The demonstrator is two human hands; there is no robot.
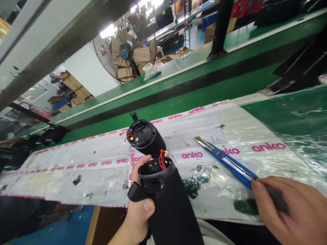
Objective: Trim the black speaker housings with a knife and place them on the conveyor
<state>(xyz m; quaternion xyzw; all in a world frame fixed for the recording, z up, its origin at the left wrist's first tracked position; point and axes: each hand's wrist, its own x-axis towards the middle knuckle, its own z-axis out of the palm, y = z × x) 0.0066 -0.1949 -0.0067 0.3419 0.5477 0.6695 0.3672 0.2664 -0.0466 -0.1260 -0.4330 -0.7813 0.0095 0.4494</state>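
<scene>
Well, the left hand (140,211) is closed around a black cylindrical speaker housing (170,207), fingers wrapped behind it and thumb pressed on its side just below the open end, holding it tilted above the table with a bunch of red wires (161,160) sticking out of the top. A black strap loop (135,191) hangs off the rim beside the thumb. The right hand (286,211) is curled nearly shut on the dark grip of a blue utility knife (224,162), whose metal blade end points up and to the left across the sheet, apart from the housing. Just behind the held piece, a second black speaker housing (153,141) lies on a white plastic sheet (63,180) printed with pink "anko" lettering, its round open end showing red and yellow wires (129,136). A small black fragment (77,180) sits further left on the sheet, and a green conveyor belt (184,98) runs behind, with a standing metal fan (125,51) beyond it
</scene>
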